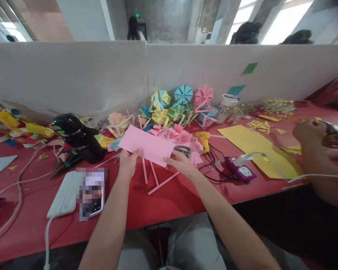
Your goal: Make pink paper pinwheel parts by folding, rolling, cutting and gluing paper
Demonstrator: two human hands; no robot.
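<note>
A flat pink paper sheet [146, 145] is held up above the table between both hands. My left hand [129, 162] pinches its lower left edge, thumb on top. At its lower right corner, my right hand [183, 163] grips the paper in the same way. Below the sheet lie thin pink paper strips [157, 176] on the red table. Behind it is a heap of pink paper pieces [183, 135], with dark-handled scissors [183, 150] partly covered by the right hand. A yellow glue gun [204, 141] lies to the right of the heap.
Folded paper umbrellas [183, 94] lean by the white partition [87, 71]. On the left are a black bottle [80, 139], a phone [94, 191] and a white power bank [64, 193]. Yellow paper [256, 148] and a purple power strip [240, 168] lie right, near a co-worker's hand [310, 133].
</note>
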